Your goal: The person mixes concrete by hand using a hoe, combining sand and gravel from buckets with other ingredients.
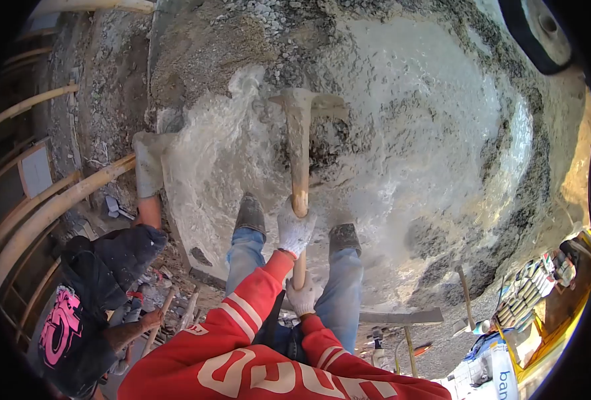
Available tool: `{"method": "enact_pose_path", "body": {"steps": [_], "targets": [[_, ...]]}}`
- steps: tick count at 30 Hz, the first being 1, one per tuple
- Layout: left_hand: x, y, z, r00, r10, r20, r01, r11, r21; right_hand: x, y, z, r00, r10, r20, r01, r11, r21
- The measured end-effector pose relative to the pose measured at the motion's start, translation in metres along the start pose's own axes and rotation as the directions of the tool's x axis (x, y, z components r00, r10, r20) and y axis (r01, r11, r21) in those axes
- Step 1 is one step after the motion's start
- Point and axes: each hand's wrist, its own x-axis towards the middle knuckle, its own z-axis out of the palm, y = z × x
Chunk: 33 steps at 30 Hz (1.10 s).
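Observation:
My left hand (pixel 297 230), in a white knit glove, is closed around the wooden handle of a hoe (pixel 300 173). Lower on the same handle, closer to my body, my gloved right hand (pixel 302 297) is closed too. The hoe's head (pixel 309 101) is coated in grey mix and rests on or in a broad patch of wet cement (pixel 415 133). Dark gravelly material shows beside the blade. My boots (pixel 249 215) stand in the mix, on either side of the handle.
At left, a co-worker (pixel 102 280) in a black shirt grips a wooden handle (pixel 160 321); their grey-coated boot (pixel 151 163) is at the mix's edge. Bamboo poles (pixel 55 213) line the left. A dark-rimmed container (pixel 542 33) is upper right; stacked bags (pixel 525 293) and a yellow frame (pixel 562 340) are lower right.

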Motion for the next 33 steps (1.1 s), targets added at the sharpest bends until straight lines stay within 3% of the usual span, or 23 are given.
{"method": "enact_pose_path", "body": {"steps": [1, 2, 3, 4, 5, 6, 7, 9, 10, 11, 12, 13, 14, 16, 17, 19, 20, 23, 25, 26, 27, 30, 33], "targets": [[0.022, 0.028, -0.018, 1.000, 0.013, -0.005, -0.013, 0.998, -0.054, 0.030, -0.024, -0.002, 1.000, -0.024, 0.006, 0.024, 1.000, 0.008], [0.048, 0.055, -0.032, 1.000, 0.027, -0.007, -0.027, 0.994, -0.108, 0.065, -0.060, -0.005, 0.979, -0.185, -0.091, 0.193, 0.978, 0.085], [0.085, 0.080, -0.043, 0.997, 0.046, -0.069, -0.058, 0.979, -0.196, 0.106, -0.094, -0.008, 0.955, -0.289, -0.063, 0.291, 0.956, 0.026], [0.128, 0.118, -0.055, 0.966, 0.146, -0.212, -0.180, 0.973, -0.148, 0.151, -0.130, -0.003, 0.906, -0.408, -0.112, 0.418, 0.903, 0.093], [0.174, 0.147, -0.062, 0.924, 0.221, -0.312, -0.314, 0.904, -0.290, 0.191, -0.180, -0.007, 0.846, -0.517, -0.132, 0.529, 0.844, 0.083], [0.219, 0.163, -0.072, 0.873, 0.320, -0.369, -0.391, 0.911, -0.135, 0.230, -0.217, -0.004, 0.848, -0.523, -0.082, 0.529, 0.843, 0.096], [0.263, 0.171, -0.072, 0.820, 0.387, -0.422, -0.478, 0.869, -0.131, 0.270, -0.242, 0.005, 0.834, -0.549, -0.053, 0.551, 0.826, 0.116], [0.350, 0.121, -0.040, 0.797, 0.392, -0.458, -0.481, 0.872, -0.090, 0.314, -0.243, 0.025, 0.839, -0.544, 0.009, 0.541, 0.835, 0.100], [0.367, 0.093, -0.020, 0.921, 0.179, -0.345, -0.188, 0.982, 0.009, 0.320, -0.230, 0.038, 0.870, -0.490, 0.046, 0.487, 0.871, 0.068], [0.377, 0.060, 0.001, 0.966, -0.069, -0.251, 0.109, 0.983, 0.149, 0.304, -0.214, 0.043, 0.924, -0.378, 0.049, 0.381, 0.912, -0.153], [0.381, 0.012, 0.026, 0.966, -0.221, -0.137, 0.240, 0.960, 0.145, 0.289, -0.202, 0.036, 0.961, -0.268, 0.073, 0.278, 0.928, -0.249], [0.377, -0.041, 0.047, 0.976, -0.211, 0.046, 0.209, 0.977, 0.042, 0.276, -0.184, 0.036, 0.961, -0.260, 0.093, 0.275, 0.928, -0.251], [0.341, -0.024, 0.058, 0.925, -0.379, -0.003, 0.379, 0.925, 0.035, 0.261, -0.155, 0.028, 0.968, -0.230, 0.100, 0.249, 0.930, -0.271], [0.338, -0.097, 0.107, 0.930, -0.367, -0.026, 0.364, 0.927, -0.089, 0.248, -0.125, -0.005, 0.965, -0.212, 0.154, 0.249, 0.925, -0.287], [0.312, -0.105, 0.106, 0.921, -0.390, -0.013, 0.387, 0.916, -0.109, 0.232, -0.115, -0.013, 0.971, -0.185, 0.150, 0.222, 0.929, -0.297], [0.217, -0.032, 0.057, 0.876, -0.454, 0.163, 0.479, 0.773, -0.415, 0.184, -0.098, -0.020, 0.982, -0.125, 0.141, 0.163, 0.939, -0.302], [0.188, -0.045, 0.050, 0.858, -0.459, 0.231, 0.514, 0.763, -0.392, 0.149, -0.088, -0.020, 0.987, -0.085, 0.139, 0.123, 0.948, -0.295], [0.089, -0.063, 0.032, 0.848, -0.485, 0.213, 0.526, 0.818, -0.232, 0.059, -0.037, -0.016, 0.993, 0.012, 0.114, 0.021, 0.961, -0.277], [0.035, -0.019, 0.009, 0.925, -0.361, 0.122, 0.379, 0.903, -0.201, 0.034, -0.007, -0.015, 0.994, 0.051, 0.101, -0.019, 0.956, -0.294], [0.031, -0.001, 0.000, 0.924, -0.362, 0.122, 0.380, 0.903, -0.200, 0.030, 0.000, -0.016, 0.996, 0.014, 0.090, 0.007, 0.974, -0.226], [0.029, 0.015, -0.008, 0.963, -0.248, 0.103, 0.266, 0.935, -0.235, 0.029, 0.002, -0.018, 0.997, -0.025, 0.076, 0.037, 0.987, -0.154], [0.072, 0.095, -0.043, 0.997, 0.031, 0.075, -0.007, 0.954, -0.300, 0.105, -0.072, -0.024, 0.947, -0.319, -0.041, 0.316, 0.947, -0.063], [0.159, 0.230, -0.067, 0.961, 0.252, -0.116, -0.278, 0.854, -0.440, 0.213, -0.201, -0.051, 0.835, -0.532, -0.139, 0.546, 0.833, 0.088]]}}
